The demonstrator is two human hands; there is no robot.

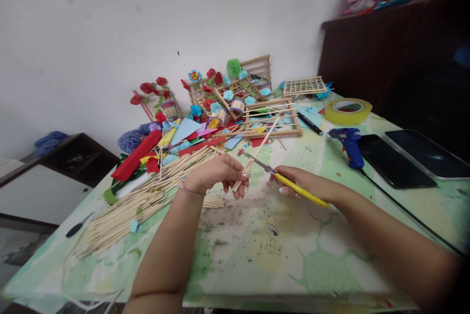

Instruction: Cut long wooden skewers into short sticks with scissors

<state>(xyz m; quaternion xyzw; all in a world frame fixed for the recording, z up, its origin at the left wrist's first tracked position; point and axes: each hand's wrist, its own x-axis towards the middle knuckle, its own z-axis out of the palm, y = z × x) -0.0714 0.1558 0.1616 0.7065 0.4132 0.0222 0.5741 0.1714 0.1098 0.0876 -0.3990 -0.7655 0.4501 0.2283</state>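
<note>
My left hand (pixel 229 175) pinches thin wooden sticks (pixel 261 146) that slant up and to the right above the table. Yellow-handled scissors (pixel 301 190) are in my right hand (pixel 293 179), their blades pointing up and left across the sticks. Whether the blades touch the sticks I cannot tell. A few short sticks (pixel 214 203) lie by my left wrist, and a large heap of loose sticks (pixel 125 213) spreads to the left of it. Behind my hands lies a rectangular stick frame (pixel 273 118).
A blue glue gun (pixel 350 145) with a black cable, two phones (pixel 394 160), yellow tape (pixel 348 111) and a black marker (pixel 309 123) lie at the right. Paper flowers (pixel 211 103), coloured paper scraps (pixel 186 130) and a red roll (pixel 137 156) sit at the back left.
</note>
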